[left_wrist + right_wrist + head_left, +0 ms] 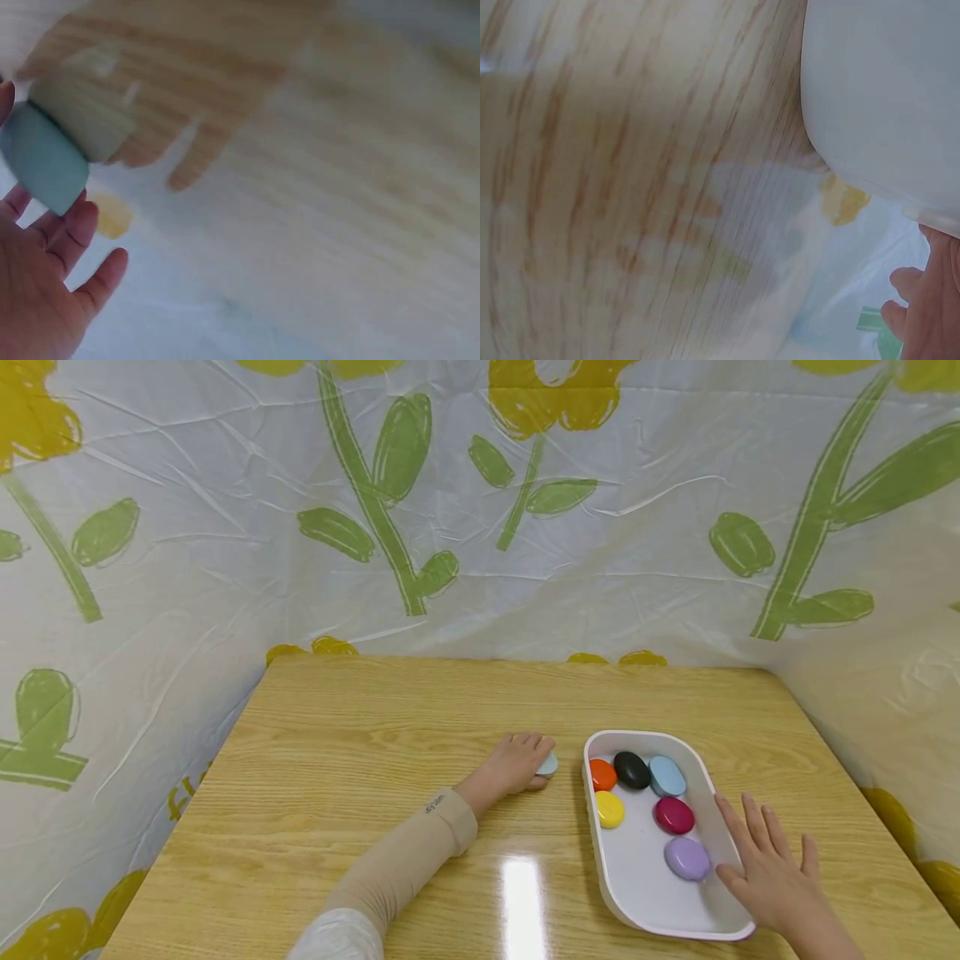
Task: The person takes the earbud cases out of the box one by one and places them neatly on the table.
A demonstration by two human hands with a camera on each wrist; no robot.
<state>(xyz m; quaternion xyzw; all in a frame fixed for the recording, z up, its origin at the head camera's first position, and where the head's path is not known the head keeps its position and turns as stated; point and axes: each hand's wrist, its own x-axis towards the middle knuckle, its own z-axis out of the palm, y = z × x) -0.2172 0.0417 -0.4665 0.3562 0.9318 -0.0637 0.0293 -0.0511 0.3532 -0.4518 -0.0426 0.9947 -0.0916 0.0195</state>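
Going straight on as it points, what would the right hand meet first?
Likely the white tray: its rim lies beside the right hand, though depth leaves any existing contact unclear.

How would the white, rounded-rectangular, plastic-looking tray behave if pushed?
The tray likely slides rather than tips: it sits broad and low on a glossy wood-grain table. Probably stiff, since its walls hold an even outline. The smooth, variously coloured oval pieces inside may shift, given the bare floor beside them.
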